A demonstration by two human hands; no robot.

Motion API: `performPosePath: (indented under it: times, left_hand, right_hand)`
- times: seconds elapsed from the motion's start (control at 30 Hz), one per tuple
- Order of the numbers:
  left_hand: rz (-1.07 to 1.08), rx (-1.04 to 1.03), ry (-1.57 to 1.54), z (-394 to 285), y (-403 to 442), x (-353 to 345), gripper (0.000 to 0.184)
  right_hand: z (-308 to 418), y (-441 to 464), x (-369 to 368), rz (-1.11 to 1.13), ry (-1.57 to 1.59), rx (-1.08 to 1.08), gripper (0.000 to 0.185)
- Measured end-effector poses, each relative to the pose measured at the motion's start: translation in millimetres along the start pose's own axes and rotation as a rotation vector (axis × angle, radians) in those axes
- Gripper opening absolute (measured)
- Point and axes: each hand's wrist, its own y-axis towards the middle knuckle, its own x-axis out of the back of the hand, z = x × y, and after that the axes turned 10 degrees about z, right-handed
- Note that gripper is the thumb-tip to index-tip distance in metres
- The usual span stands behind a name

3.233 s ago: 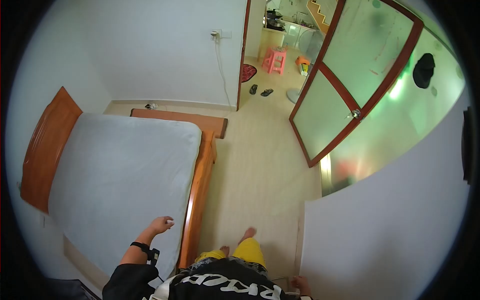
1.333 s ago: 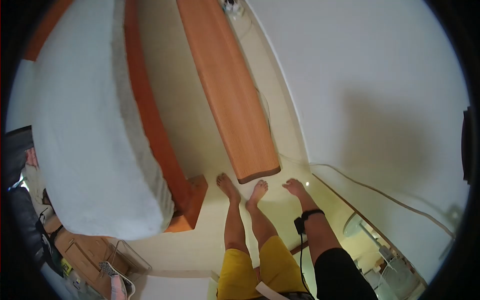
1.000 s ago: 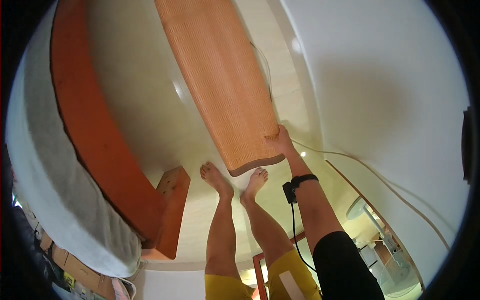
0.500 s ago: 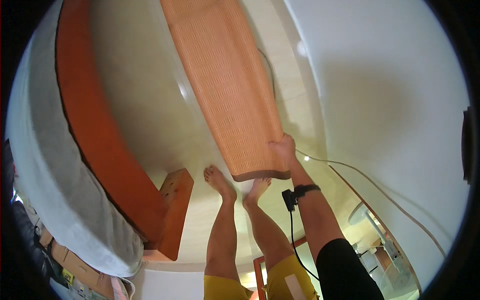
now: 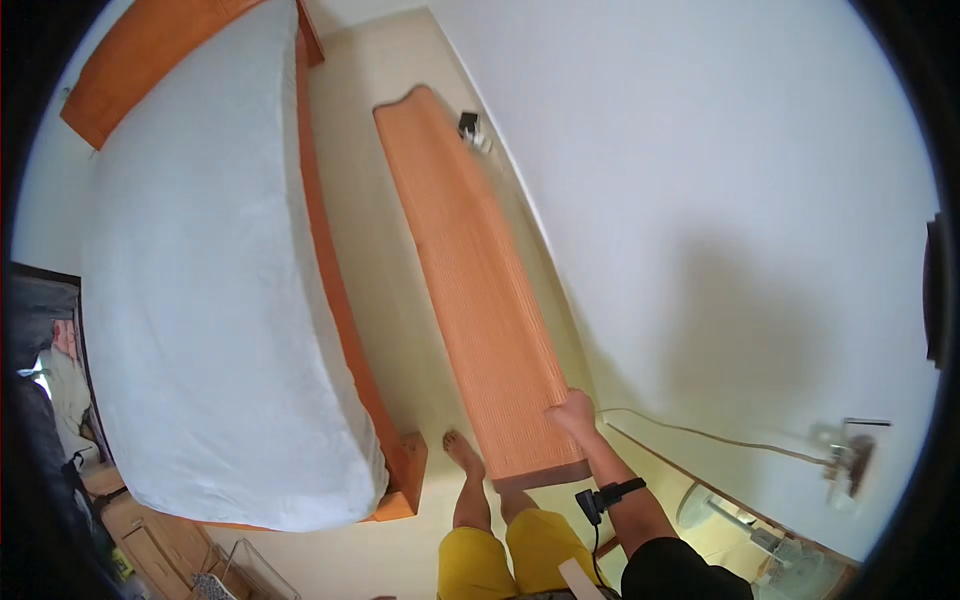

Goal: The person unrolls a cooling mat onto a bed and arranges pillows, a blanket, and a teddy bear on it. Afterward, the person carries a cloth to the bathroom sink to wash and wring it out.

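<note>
Left hand's state I cannot tell, right hand (image 5: 572, 412) clamped on the side edge of a long orange mat (image 5: 470, 280), near its close end, mat stretched along the floor (image 5: 370, 200), between bed (image 5: 220, 260) and wall (image 5: 700, 150), small objects (image 5: 472, 128) beside its far part

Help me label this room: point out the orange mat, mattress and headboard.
Orange mat (image 5: 482, 295), head view: middle of its upper surface.
Mattress (image 5: 222, 285), head view: middle of its top.
Headboard (image 5: 150, 62), head view: middle of its wooden face.
</note>
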Motion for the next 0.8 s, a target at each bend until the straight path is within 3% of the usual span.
performPosePath:
  times: [0.13,0.2,0.27,0.33,0.4,0.5,0.6,0.67,0.73,0.8]
  left_hand:
    - [0.098,-0.224,-0.019,-67,-5,43,0.058]
    - [-0.258,-0.240,0.834,-144,-28,21,0.039]
    - [-0.452,-0.424,0.947,-229,-69,-8,0.038]
    - [-0.463,-0.402,0.970,-314,-102,-36,0.036]
    - [-0.479,-0.527,1.011,-371,-128,-46,0.035]
    - [-0.448,-0.538,0.986,-439,-167,-42,0.033]
    - [-0.499,-0.350,1.103,-486,-189,25,0.038]
    - [-0.575,-0.097,1.327,-534,-204,45,0.042]
    - [-0.438,-0.106,1.451,-589,-192,83,0.040]
    - [-0.458,-0.245,1.560,-667,-185,72,0.039]
  right_hand:
    - [65,-75,81,-0.046,-0.077,0.022,0.033]
    - [91,-110,112,-0.048,-0.237,-0.066,0.033]
    - [107,-130,129,-0.091,-0.239,-0.060,0.032]
    - [116,-131,149,-0.128,-0.247,-0.058,0.031]
    - [126,-137,166,-0.093,-0.331,-0.024,0.029]
    - [140,-120,186,-0.129,-0.390,-0.020,0.025]
    - [165,-109,218,-0.154,-0.392,-0.028,0.023]
    - [179,-121,235,-0.132,-0.393,-0.010,0.022]
    - [187,-131,246,-0.121,-0.400,-0.009,0.021]
    - [202,-149,242,-0.144,-0.381,-0.057,0.021]
